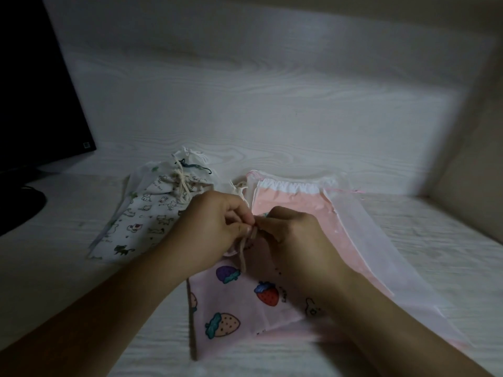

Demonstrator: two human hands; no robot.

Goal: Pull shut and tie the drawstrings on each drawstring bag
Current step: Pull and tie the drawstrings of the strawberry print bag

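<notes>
1. Right now, tying the drawstring [246, 242] on the strawberry bag [239, 303], prob. mid-knot.
2. Left hand [215, 224] curled, fingertips pinching the cord at the bag's mouth; right hand [291, 235] curled too, pinching the same cord from the other side. Fingertips meeting over the neck, so both ends held taut, likely to keep the gather from slipping while the knot forms.
3. Strawberry bag flat on the worktop [81, 281] near its front edge, mouth pointing away, right under both hands; tail of cord hanging down below the fingers.
4. Animal-print bag [147, 219] w/ others piled toward the back-left, necks cinched and tied, prob. the done pile.
5. Pink bag [294, 202] w/ a sheer white bag [367, 227] to the right, mouths flat and wide, looks still untied; strawberry bag partly overlapping the pink one.
6. Dark monitor [35, 91] at the left edge.
</notes>
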